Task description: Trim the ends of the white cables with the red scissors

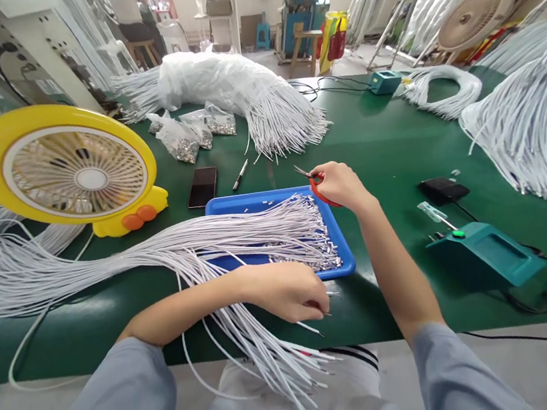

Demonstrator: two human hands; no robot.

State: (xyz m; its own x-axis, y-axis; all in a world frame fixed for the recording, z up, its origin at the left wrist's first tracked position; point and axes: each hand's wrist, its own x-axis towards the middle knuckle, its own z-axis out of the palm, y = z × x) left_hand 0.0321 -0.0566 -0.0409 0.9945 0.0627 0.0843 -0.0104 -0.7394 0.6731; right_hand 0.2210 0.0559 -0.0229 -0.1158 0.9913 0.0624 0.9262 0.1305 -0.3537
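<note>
My right hand (341, 186) grips a pair of scissors with red handles (321, 193), held above the far right corner of a blue tray (349, 259). The metal blades point left and look slightly apart. My left hand (287, 290) is closed just in front of the tray around a white cable, whose tip shows by the fingers; most of it is hidden. A thick bundle of white cables (192, 239) comes in from the left, with its metal-tipped ends in the tray. Loose white cables (267, 354) run under my left wrist and hang over the table's front edge.
A yellow fan (91, 178) stands left. Behind the tray lie a phone (203, 187), a pen (240, 175), bags of small metal parts (179, 140) and a wrapped cable bundle (232, 83). At right are a teal device (491, 253), a black box (443, 190) and more cables (534, 117).
</note>
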